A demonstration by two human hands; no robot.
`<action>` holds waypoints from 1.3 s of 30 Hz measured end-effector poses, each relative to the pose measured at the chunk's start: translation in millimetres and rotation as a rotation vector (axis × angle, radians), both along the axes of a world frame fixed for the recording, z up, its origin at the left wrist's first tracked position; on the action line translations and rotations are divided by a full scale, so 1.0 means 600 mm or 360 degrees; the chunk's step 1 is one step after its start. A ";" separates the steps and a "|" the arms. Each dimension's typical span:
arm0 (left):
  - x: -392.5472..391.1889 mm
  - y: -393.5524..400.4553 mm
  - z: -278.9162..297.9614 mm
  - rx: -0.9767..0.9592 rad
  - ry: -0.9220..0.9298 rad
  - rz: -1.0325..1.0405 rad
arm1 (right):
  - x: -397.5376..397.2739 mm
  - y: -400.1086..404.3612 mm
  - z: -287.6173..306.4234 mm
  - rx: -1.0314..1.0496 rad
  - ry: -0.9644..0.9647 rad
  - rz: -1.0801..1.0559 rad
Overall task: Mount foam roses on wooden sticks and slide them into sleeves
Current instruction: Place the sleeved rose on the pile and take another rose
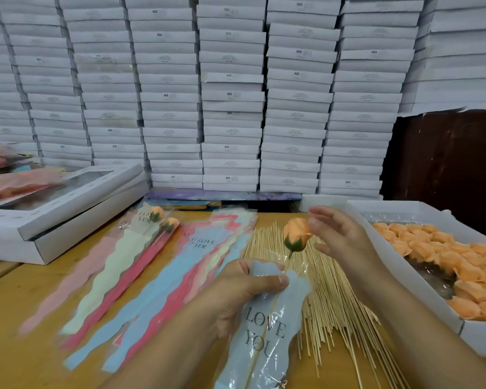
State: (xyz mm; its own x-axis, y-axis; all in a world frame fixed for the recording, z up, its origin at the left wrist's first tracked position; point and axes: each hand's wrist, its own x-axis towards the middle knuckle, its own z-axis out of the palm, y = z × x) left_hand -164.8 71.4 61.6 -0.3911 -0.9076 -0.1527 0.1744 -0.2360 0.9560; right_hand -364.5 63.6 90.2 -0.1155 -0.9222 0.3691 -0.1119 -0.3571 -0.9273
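Your left hand [236,299] pinches blue "LOVE YOU" sleeve [264,329], stick [267,313] inside, orange foam rose [296,237] poking out at 12 o'clock. Your right hand [340,237], fingers loose, empty, just beside rose at 3 o'clock. Skewer pile [328,299] beneath; rose tray [421,287] far right.

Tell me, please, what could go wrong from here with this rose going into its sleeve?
The rose sits above the blue sleeve with only its stick inside; the open right hand could knock it. The left hand pinches just the sleeve's top, so it may crumple. Loose sticks underneath might snag.
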 end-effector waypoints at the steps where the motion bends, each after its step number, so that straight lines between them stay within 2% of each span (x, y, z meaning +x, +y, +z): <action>1: -0.001 0.001 -0.001 0.0002 -0.0008 -0.0007 | 0.004 0.001 -0.003 0.0001 0.0038 0.0047; 4: -0.004 0.005 -0.001 -0.0039 -0.0066 -0.0026 | 0.017 0.010 -0.017 -0.0025 0.0125 0.0179; 9: -0.005 0.003 -0.006 -0.0070 -0.0116 0.0072 | 0.030 0.017 -0.032 -0.0039 0.0135 0.0189; 14: -0.011 0.007 -0.005 -0.0118 -0.0037 0.0065 | 0.040 0.018 -0.032 -0.0003 0.0047 0.0150; 22: -0.010 0.004 -0.001 -0.0049 0.0120 -0.0001 | 0.042 0.020 -0.028 0.0141 0.0127 0.0173; 31: -0.008 0.000 0.001 -0.0043 -0.0058 0.0161 | 0.041 0.020 -0.032 0.0293 0.0270 0.0243; 36: -0.004 0.005 0.007 -0.0080 -0.0076 0.0113 | 0.034 0.029 -0.022 0.0196 0.0379 0.0405; 39: -0.007 0.005 0.015 -0.0028 -0.0032 0.0118 | 0.032 0.030 -0.020 0.0118 0.0366 0.0349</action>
